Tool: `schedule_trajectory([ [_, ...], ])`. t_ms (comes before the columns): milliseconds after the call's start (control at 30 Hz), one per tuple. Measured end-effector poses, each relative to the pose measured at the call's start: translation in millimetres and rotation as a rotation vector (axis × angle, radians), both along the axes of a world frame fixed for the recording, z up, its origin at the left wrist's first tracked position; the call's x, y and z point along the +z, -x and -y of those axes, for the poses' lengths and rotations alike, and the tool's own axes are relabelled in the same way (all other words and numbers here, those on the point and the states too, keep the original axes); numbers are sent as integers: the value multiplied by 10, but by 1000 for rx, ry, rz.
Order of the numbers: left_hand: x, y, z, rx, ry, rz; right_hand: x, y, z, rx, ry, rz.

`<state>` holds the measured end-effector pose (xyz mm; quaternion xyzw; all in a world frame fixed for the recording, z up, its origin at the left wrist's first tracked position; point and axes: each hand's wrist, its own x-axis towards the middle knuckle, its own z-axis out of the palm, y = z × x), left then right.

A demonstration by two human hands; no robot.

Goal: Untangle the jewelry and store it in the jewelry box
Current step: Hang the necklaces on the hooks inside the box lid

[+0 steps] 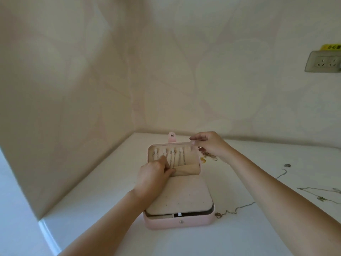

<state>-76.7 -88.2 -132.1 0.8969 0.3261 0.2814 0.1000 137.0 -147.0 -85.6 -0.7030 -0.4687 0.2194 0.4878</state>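
Note:
A pink jewelry box stands open on the white table, its lid upright at the back. Several chains hang from hooks inside the lid, their lower ends tucked in a beige pocket. My left hand pinches the pocket's left edge, its fingers over the leftmost chains. My right hand grips the lid's top right corner. A gold tangle of jewelry lies just right of the lid, under my right hand. A beige earring panel covers the box's base.
Loose chains lie on the table to the right: a thin one by the box's front right corner and a silver one farther right. A small grey disc sits beyond. Walls close in at left and back, with a socket on the right.

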Motion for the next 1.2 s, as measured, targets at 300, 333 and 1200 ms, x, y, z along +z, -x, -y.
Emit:
schedule_trajectory([
  [300,90,-79,-342,71,90,-93,-114,-1138,835,-591,157,8],
  [333,92,-103,-401,82,106,-109,-143,-1174,908,-620,240,82],
  [1200,-180,-623,907,-784,-88,-376,-482,-1236,1104,-483,732,575],
])
